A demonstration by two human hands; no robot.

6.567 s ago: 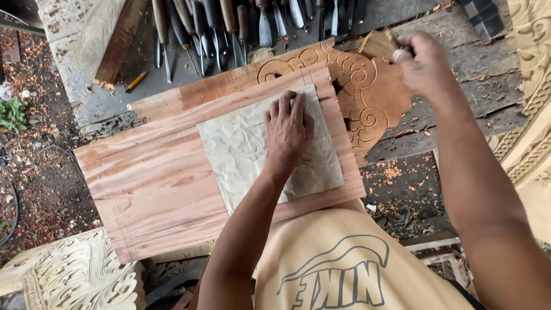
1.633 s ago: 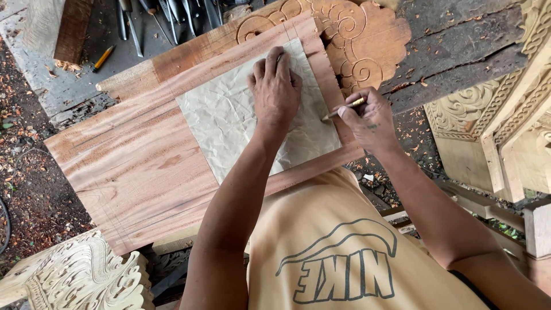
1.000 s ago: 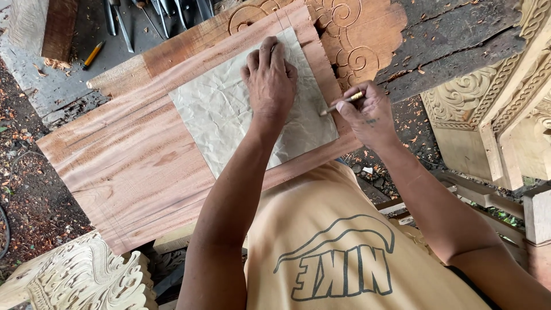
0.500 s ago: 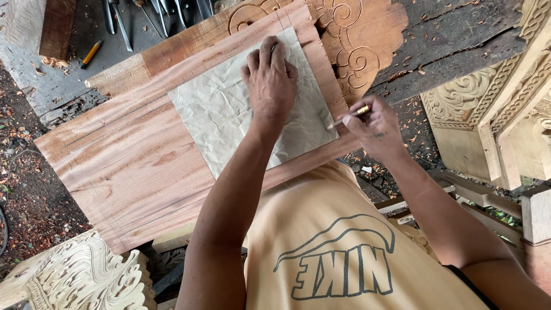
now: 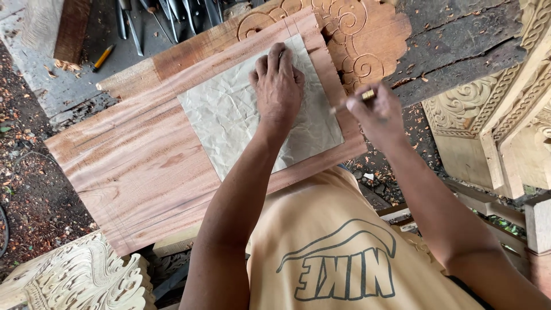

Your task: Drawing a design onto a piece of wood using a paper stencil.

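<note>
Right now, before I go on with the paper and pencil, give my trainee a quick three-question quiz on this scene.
1. True or false: the left hand lies flat on the crumpled paper.
2. What does the right hand hold? A) chisel B) pencil C) hammer
3. What does the paper lie on?

Key: 1 true; 2 B; 3 the wooden board.

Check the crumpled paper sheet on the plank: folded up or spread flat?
Spread flat. The paper sheet lies open on the wooden plank, four edges showing, creased but unfolded, pinned under the left hand.
</note>
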